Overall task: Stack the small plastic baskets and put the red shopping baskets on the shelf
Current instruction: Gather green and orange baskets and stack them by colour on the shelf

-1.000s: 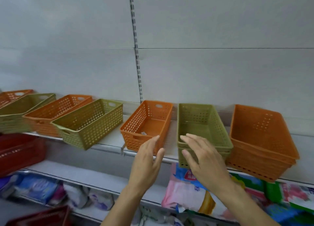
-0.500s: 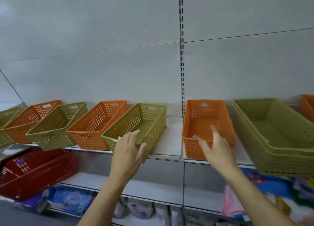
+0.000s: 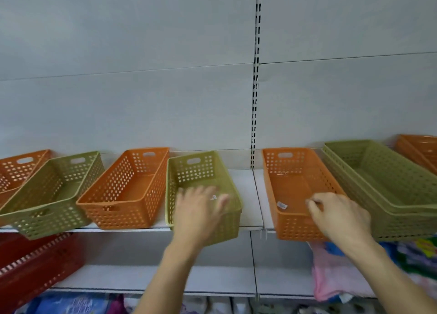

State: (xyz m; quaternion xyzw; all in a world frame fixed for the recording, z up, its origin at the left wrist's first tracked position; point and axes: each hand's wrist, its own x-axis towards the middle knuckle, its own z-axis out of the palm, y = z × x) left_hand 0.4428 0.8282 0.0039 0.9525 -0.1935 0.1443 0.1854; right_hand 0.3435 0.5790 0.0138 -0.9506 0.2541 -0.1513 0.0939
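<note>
A row of small perforated baskets stands on the white shelf (image 3: 247, 195). My left hand (image 3: 198, 216) is hooked over the front rim of a green basket (image 3: 201, 172), which sits straight and overhangs the shelf edge; the hand is blurred. My right hand (image 3: 340, 216) has its fingers curled over the front rim of an orange basket (image 3: 293, 179) just right of the shelf upright. Left of them sit an orange basket (image 3: 127, 186), a green basket (image 3: 52, 195) and another orange basket (image 3: 16, 172), all angled. Red shopping baskets (image 3: 35, 266) rest on the lower shelf at the left.
A nested stack of wider green baskets (image 3: 383, 190) stands at the right, with stacked orange baskets (image 3: 421, 150) beyond it. The slotted upright (image 3: 255, 101) divides the back wall. Soft packaged goods (image 3: 335, 273) fill the lower right; the lower shelf (image 3: 212, 276) runs below.
My view has swung left along the shelf. Both hands moved forward from mid-air onto basket rims, and the green basket under my left hand has turned from angled to straight.
</note>
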